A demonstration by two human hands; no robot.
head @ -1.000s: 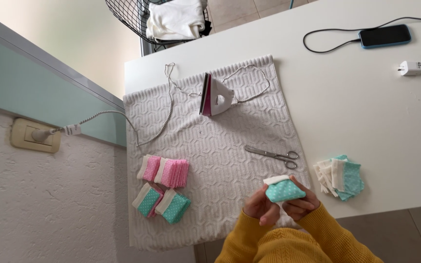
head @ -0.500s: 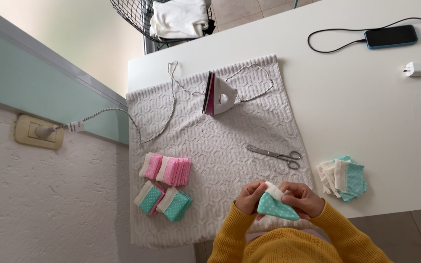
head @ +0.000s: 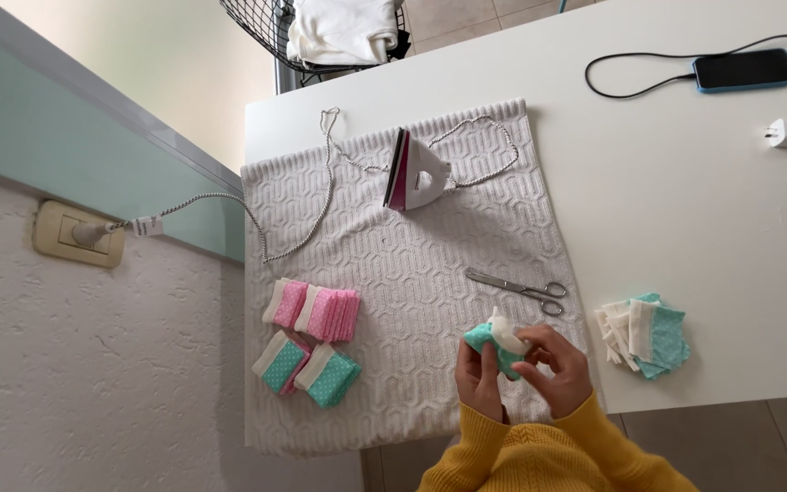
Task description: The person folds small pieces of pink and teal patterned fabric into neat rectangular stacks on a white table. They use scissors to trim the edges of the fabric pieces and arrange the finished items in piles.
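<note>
Now my left hand (head: 480, 381) and right hand (head: 553, 369) both pinch a teal pouch (head: 495, 344); finished pouches (head: 311, 342) lie left of my grip, unworked pieces (head: 644, 337) right.

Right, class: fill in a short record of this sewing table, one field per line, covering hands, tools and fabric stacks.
left hand: grips teal fabric piece
right hand: pinches its white strip
scissors: shut, flat on white knitted mat
iron: upright on the mat, cord to wall socket
pink squares: stacked, left on mat
teal squares: stacked below pink
loose teal and white pieces: on table, right
phone: charging
</note>
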